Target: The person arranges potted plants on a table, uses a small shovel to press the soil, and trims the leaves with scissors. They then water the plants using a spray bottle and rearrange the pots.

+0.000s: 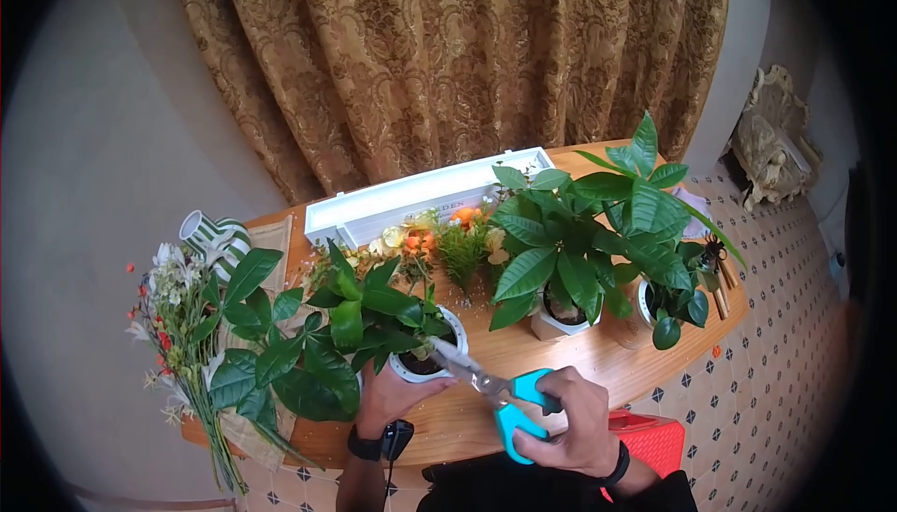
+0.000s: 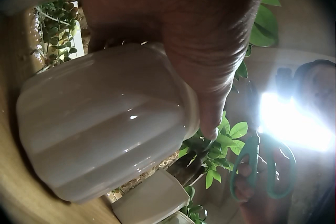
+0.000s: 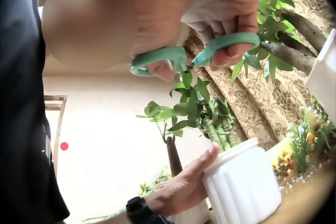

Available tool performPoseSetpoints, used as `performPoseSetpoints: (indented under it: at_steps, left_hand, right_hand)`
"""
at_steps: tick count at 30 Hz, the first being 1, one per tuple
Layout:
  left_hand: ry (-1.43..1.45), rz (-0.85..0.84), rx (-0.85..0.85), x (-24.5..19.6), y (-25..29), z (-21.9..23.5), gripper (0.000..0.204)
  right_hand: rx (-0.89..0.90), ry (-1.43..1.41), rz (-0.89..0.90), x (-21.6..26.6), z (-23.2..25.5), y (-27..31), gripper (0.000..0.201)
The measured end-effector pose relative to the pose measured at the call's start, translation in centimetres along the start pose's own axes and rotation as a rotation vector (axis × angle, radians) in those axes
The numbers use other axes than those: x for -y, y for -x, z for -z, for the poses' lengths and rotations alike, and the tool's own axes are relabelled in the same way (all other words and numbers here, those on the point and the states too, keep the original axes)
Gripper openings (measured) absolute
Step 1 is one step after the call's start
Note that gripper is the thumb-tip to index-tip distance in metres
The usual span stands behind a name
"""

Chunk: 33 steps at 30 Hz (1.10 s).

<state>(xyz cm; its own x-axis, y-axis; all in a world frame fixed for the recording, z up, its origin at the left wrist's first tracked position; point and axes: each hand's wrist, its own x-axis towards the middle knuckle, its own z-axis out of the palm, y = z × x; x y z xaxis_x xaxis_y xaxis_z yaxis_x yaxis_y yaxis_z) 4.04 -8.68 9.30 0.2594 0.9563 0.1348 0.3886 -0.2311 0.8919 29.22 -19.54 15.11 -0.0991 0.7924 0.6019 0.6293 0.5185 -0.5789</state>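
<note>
My left hand point(image 1: 388, 400) grips a white ribbed pot point(image 2: 105, 119) near its rim, the thumb along the edge. Green jointed stalks with leaves point(image 3: 226, 132) grow from this pot. In my right hand point(image 1: 581, 428) are scissors with turquoise handles point(image 1: 533, 387), fingers and thumb through the loops. The handles are spread, and the blades point(image 1: 458, 360) point left, overlapping the pot's rim and soil in the head view. Beside the pot on the left, a broad-leaved plant point(image 1: 322, 381) spreads its leaves; its own pot is mostly hidden.
Two leafy potted plants point(image 1: 561, 325) stand to the right on the wooden table point(image 1: 486, 376). A long white planter box point(image 1: 374, 222) lies at the back, orange and yellow flowers point(image 1: 420, 241) before it. Cut flowers point(image 1: 168, 325) and a green-striped vase point(image 1: 217, 241) lie left. A red stool point(image 1: 649, 442) is near me.
</note>
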Motion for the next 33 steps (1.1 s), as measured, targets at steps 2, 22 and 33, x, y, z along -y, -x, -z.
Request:
performPoseSetpoints:
  at_steps: [2, 22, 33]
  left_hand:
    - [0.032, -0.023, 0.057, 0.7, -0.1, 0.0, 0.071]
    - [0.080, 0.000, 0.034, -0.1, -0.1, 0.1, 0.069]
    - [0.087, 0.084, 0.043, -1.2, -0.2, 0.0, 0.061]
  right_hand:
    - [0.006, 0.017, 0.003, 0.2, -0.5, -0.1, 0.052]
    - [0.101, 0.071, -0.038, 0.4, -1.5, -0.5, 0.046]
    - [0.036, 0.015, -0.053, 0.3, -1.3, -0.7, 0.046]
